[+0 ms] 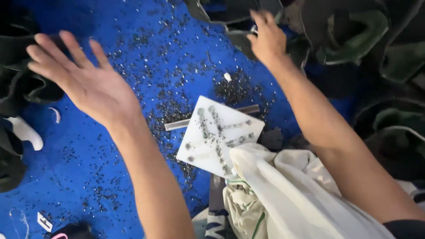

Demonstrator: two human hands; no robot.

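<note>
Work surface: a blue mat (146,40), littered across most of its area with small dark specks. A white square board (212,132) lies near the centre, tilted on the diagonal, its face marked with lines of dark dots and smudges. A grey metal rod (177,125) passes under the board's upper edge and shows at both sides. A small white scrap (227,76) lies on the mat above the board. A cream cloth (283,194) is bunched at the lower centre and overlaps the board's lower right corner. White curved plastic pieces (26,131) sit at the left edge among dark material.

Obstructions: heaps of dark fabric pieces (354,35), black with green lining, crowd the top and right edges. A further dark heap (17,88) occupies the left edge.

Right hand (267,37): reaching to the top centre, fingers curled down onto a dark fabric piece (237,15) at the edge of the upper heap. Contact is evident; whether the fingers have closed on it cannot be told, as the fingertips are partly hidden.

Left hand (84,75): raised above the mat at upper left, palm flat, fingers spread and extended toward the left heap, holding nothing. Slightly blurred.
</note>
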